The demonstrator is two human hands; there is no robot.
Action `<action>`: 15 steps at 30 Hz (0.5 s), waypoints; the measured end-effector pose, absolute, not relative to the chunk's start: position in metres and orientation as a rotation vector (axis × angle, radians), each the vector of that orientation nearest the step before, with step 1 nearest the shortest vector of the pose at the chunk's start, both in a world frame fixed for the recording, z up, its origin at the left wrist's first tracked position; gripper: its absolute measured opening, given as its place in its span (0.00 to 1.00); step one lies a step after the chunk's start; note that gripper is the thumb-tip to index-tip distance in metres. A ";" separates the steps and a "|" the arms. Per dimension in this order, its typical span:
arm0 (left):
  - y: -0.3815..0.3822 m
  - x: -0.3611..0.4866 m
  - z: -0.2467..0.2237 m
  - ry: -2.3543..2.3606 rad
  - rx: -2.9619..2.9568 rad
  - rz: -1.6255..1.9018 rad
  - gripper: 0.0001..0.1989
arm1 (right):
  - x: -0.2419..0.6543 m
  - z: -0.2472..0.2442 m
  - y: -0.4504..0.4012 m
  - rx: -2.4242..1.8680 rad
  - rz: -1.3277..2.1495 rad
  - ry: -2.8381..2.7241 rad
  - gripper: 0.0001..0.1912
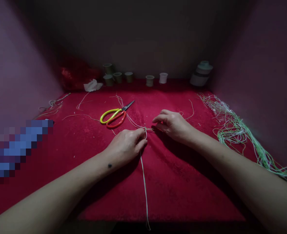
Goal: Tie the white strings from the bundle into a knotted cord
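Observation:
My left hand (pixel 126 144) pinches thin pale cords (pixel 144 182) between thumb and forefinger, near the middle of the red cloth. Crossing strands stick out just past its fingertips, and two long ends hang toward the front edge. My right hand (pixel 175 125) hovers just right of those strands, its fingers slightly apart, with nothing visible between them. Beyond my left hand lies a pair of scissors (pixel 116 117) with one yellow and one red handle, blades pointing away to the right. Some cord runs back from my left fingers past the blades.
A tangle of green and white cords (pixel 243 130) lies along the right side. Several thread spools (pixel 150 80), crumpled white tissue (pixel 93 85) and a white bottle (pixel 201 74) stand at the back. A pixelated blue patch covers the left. Walls enclose the red cloth (pixel 48 185).

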State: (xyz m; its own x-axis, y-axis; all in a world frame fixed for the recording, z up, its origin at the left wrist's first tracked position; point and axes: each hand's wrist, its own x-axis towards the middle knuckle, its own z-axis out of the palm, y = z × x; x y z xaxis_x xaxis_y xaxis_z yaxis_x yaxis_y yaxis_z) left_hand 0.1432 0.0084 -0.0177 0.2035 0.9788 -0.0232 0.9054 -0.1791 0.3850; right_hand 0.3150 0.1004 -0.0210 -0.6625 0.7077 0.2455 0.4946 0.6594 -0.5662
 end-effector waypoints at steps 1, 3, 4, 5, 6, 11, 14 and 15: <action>0.008 0.143 -0.018 1.774 2.174 0.330 0.07 | 0.313 -0.024 0.101 -0.939 0.561 -2.489 0.08; 0.008 0.143 -0.017 1.780 2.179 0.329 0.06 | 0.312 -0.026 0.102 -0.960 0.468 -2.576 0.09; 0.008 0.143 -0.017 1.783 2.180 0.326 0.06 | 0.311 -0.026 0.103 -0.967 0.425 -2.612 0.08; 0.008 0.143 -0.017 1.787 2.181 0.323 0.07 | 0.311 -0.025 0.103 -0.970 0.378 -2.645 0.08; 0.008 0.143 -0.017 1.787 2.183 0.318 0.07 | 0.310 -0.025 0.103 -0.972 0.327 -2.674 0.09; 0.008 0.142 -0.017 1.778 2.194 0.315 0.07 | 0.306 -0.028 0.101 -1.000 0.075 -2.776 0.11; 0.008 0.142 -0.017 1.778 2.192 0.322 0.07 | 0.305 -0.032 0.102 -1.015 0.048 -2.782 0.11; 0.008 0.142 -0.017 1.777 2.193 0.321 0.07 | 0.306 -0.032 0.104 -1.044 0.052 -2.768 0.11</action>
State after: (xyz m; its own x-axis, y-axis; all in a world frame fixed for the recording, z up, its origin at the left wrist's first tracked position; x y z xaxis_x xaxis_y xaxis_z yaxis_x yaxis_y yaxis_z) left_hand 0.1421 0.0083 -0.0173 0.2104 0.9775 -0.0148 0.9106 -0.1904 0.3669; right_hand 0.3056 0.1036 -0.0320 -0.7364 0.6579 0.1577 0.6515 0.7524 -0.0966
